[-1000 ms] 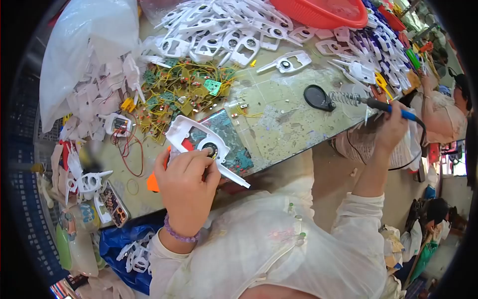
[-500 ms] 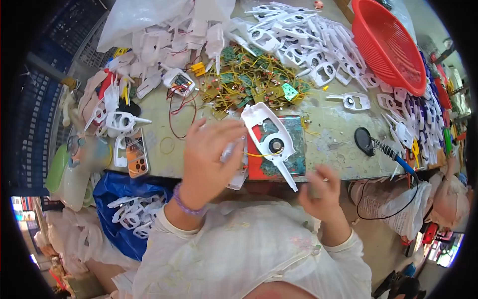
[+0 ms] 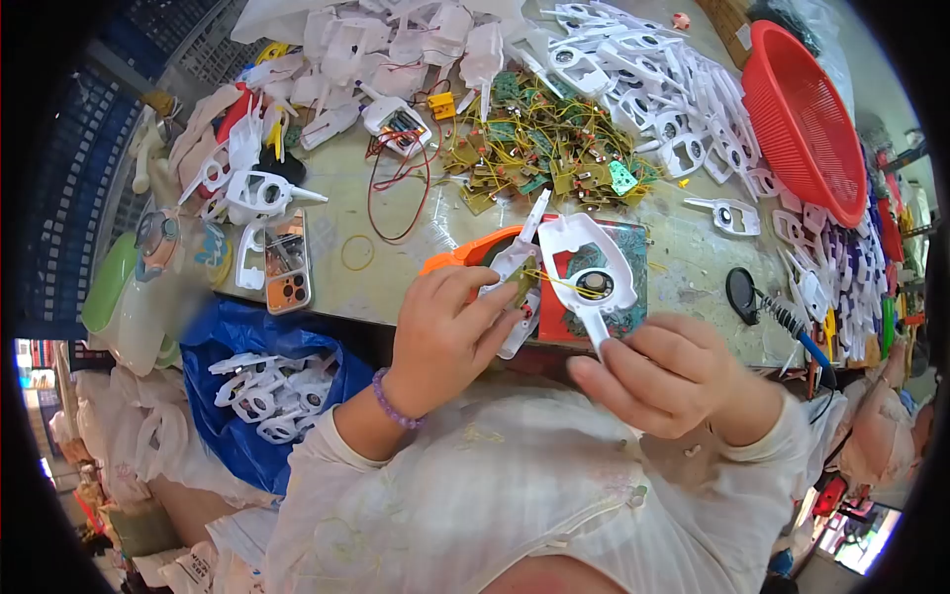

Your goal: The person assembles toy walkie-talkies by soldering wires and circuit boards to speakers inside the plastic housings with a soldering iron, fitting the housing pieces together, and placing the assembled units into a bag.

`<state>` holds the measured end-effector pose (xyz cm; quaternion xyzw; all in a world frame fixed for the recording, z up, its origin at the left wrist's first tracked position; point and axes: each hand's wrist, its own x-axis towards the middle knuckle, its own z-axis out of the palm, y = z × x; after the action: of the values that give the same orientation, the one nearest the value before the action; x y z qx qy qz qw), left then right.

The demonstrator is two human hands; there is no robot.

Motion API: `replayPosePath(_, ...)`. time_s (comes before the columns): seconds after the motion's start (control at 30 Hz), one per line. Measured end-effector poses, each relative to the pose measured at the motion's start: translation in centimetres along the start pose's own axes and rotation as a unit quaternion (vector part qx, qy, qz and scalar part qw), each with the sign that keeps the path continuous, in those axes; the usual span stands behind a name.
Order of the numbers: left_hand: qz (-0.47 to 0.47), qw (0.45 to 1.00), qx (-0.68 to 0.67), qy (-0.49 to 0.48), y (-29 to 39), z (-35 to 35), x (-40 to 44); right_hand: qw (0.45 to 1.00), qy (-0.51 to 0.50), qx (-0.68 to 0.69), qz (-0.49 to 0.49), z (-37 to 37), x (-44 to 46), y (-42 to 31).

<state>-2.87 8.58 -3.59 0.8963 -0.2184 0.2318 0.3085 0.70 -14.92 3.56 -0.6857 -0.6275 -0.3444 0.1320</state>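
My left hand (image 3: pixel 445 332), with a beaded bracelet at the wrist, pinches a small green circuit board (image 3: pixel 521 281) over a white plastic housing (image 3: pixel 517 259). Yellow wires run from the board to a round black speaker (image 3: pixel 595 284) in a white frame (image 3: pixel 584 238). That frame lies over a red and green pad (image 3: pixel 628 267), its narrow handle pointing towards me. My right hand (image 3: pixel 658 374) has its fingers closed around the tip of this handle. Part of an orange object (image 3: pixel 465 254) shows behind my left hand.
Circuit boards with yellow wires (image 3: pixel 534 144) are heaped behind the pad. White frames (image 3: pixel 653 94) and a red basket (image 3: pixel 807 124) lie at the back right. A soldering iron (image 3: pixel 807 342) rests in its stand at the right. A phone (image 3: pixel 288 262) is on the left, above a blue bag (image 3: pixel 223 386).
My right hand has let go of the soldering iron, which now rests in its stand, and has come to the frame's handle. My left hand has moved from the frame to the circuit board.
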Motion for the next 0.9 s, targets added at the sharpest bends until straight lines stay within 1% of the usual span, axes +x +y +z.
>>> replayPosePath(0.07, 0.011, 1.0, 0.022, 0.015, -0.1, 0.1, 0.0, 0.996, -0.083, 0.037, -0.002, -0.6, 3.6, 0.9)
replayPosePath(0.13, -0.011, 1.0, 0.025, 0.016, 0.3, -0.4, 0.1, 0.978, -0.169, 0.122, 0.006, -0.7, 7.3, 2.9)
replayPosePath(0.17, -0.049, 0.997, -0.022, 0.055, 0.4, 0.4, -0.3, 0.973, -0.178, 0.143, 0.009, 0.2, 8.8, 4.0)
replayPosePath(0.2, -0.044, 0.997, -0.026, 0.051, 0.2, 0.4, -0.4, 0.969, -0.186, 0.164, 0.013, 1.3, 10.1, 5.1)
replayPosePath(0.27, -0.021, 1.0, -0.011, -0.011, -0.4, 0.1, -0.4, 0.913, -0.227, 0.296, 0.163, 4.4, 11.3, 7.0)
replayPosePath(0.3, -0.012, 1.0, -0.02, 0.004, -0.5, -0.1, -0.5, 0.881, -0.262, 0.317, 0.235, 6.0, 11.8, 8.0)
replayPosePath(0.33, -0.021, 1.0, -0.017, 0.005, -0.5, -0.1, -0.5, 0.842, -0.295, 0.336, 0.304, 7.5, 11.9, 8.8)
replayPosePath(0.4, -0.034, 0.999, -0.019, 0.005, -0.9, -0.1, -0.8, 0.738, -0.368, 0.366, 0.432, 9.0, 9.7, 9.8)
replayPosePath(0.47, -0.013, 1.0, 0.006, -0.012, -1.1, -0.9, -0.9, 0.677, -0.334, 0.418, 0.506, 10.2, 6.1, 9.8)
replayPosePath(0.53, -0.034, 0.999, -0.007, -0.008, -1.3, -1.4, -1.4, 0.62, -0.282, 0.449, 0.578, 9.7, 4.3, 9.6)
replayPosePath(0.57, -0.049, 0.999, -0.012, 0.014, -1.4, -1.6, -1.5, 0.599, -0.258, 0.461, 0.602, 9.9, 3.8, 9.5)
replayPosePath(0.6, -0.063, 0.997, -0.018, 0.034, -1.5, -1.7, -1.6, 0.595, -0.261, 0.462, 0.603, 10.0, 3.3, 9.4)
replayPosePath(0.67, -0.052, 0.998, -0.039, 0.025, -1.6, -1.7, -1.6, 0.587, -0.223, 0.492, 0.603, 9.9, 2.9, 9.4)
replayPosePath(0.7, -0.057, 0.995, -0.086, 0.016, -0.9, -1.6, -1.3, 0.605, -0.195, 0.498, 0.59, 10.9, 1.9, 9.3)
replayPosePath(0.73, -0.062, 0.989, -0.131, 0.008, -0.3, -1.5, -1.0, 0.605, -0.198, 0.5, 0.587, 10.8, 1.9, 9.3)
replayPosePath(0.77, -0.034, 0.994, -0.101, -0.019, 0.0, -1.3, -0.9, 0.704, -0.201, 0.399, 0.553, 10.5, 1.8, 9.2)
replayPosePath(0.8, -0.036, 0.995, -0.085, -0.036, 0.3, -0.7, -1.0, 0.788, -0.198, 0.29, 0.506, 10.3, 1.9, 9.0)
replayPosePath(0.83, -0.037, 0.995, -0.069, -0.054, 0.5, -0.1, -1.2, 0.778, -0.189, 0.282, 0.528, 10.0, 2.1, 8.9)
replayPosePath(0.87, -0.039, 0.996, -0.054, -0.052, 0.6, 0.4, -1.5, 0.779, -0.189, 0.284, 0.526, 10.3, 1.7, 9.3)
replayPosePath(0.9, -0.039, 0.996, -0.053, -0.053, 0.7, 0.7, -1.6, 0.703, -0.224, 0.369, 0.565, 10.6, 0.9, 9.9)
